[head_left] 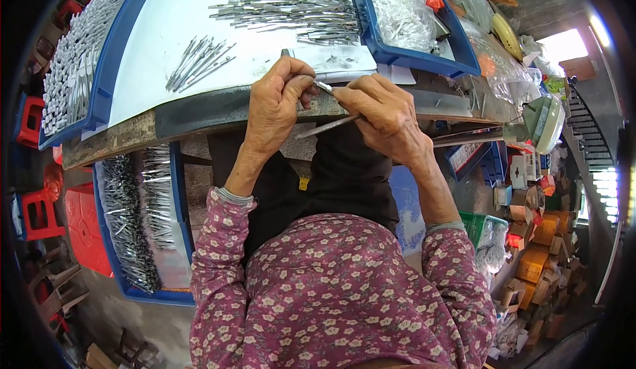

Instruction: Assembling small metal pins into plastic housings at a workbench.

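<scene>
Desk (199,114): running across the upper half of the frame, carrying 2 loose heaps of thin metal pieces (291,8).

Left hand (278,104): working at the desk's near edge, fingers closing narrowly on the upper end of a small metal piece (323,87).

Right hand (384,114): touching the same piece from the right, also gripping a slim metal rod (328,127) slanting down-left.

Both hands equally near.

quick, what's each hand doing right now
Left hand: closed, pinching a small metal piece.
Right hand: closed, holding a thin metal rod.
</scene>
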Tool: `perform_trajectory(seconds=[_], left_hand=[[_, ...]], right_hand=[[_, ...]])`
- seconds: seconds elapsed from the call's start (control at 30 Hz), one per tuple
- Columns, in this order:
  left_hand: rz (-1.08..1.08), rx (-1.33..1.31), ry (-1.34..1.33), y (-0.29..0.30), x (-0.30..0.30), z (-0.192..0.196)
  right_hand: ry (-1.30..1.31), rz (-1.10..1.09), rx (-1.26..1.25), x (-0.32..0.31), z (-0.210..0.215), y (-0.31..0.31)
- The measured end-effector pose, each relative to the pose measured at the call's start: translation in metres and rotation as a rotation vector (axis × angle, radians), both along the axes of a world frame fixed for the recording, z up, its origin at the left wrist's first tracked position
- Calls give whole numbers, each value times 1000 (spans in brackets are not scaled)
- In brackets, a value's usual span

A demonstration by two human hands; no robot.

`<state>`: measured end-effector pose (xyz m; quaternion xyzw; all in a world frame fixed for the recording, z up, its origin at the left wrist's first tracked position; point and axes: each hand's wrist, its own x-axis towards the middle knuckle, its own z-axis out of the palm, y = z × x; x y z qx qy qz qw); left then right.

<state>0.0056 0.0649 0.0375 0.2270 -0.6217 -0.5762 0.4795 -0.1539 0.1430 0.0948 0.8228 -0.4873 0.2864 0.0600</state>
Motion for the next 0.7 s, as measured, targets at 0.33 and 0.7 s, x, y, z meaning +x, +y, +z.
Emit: perform_trajectory(seconds=[0.33, 0.7], left_hand=[[97, -83, -130, -18, -9, -3], [466, -552, -478, -30, -21, -16]], right_hand=[[84, -80, 32, -20, -13, -29], [-313, -155, 128, -33, -26, -60]])
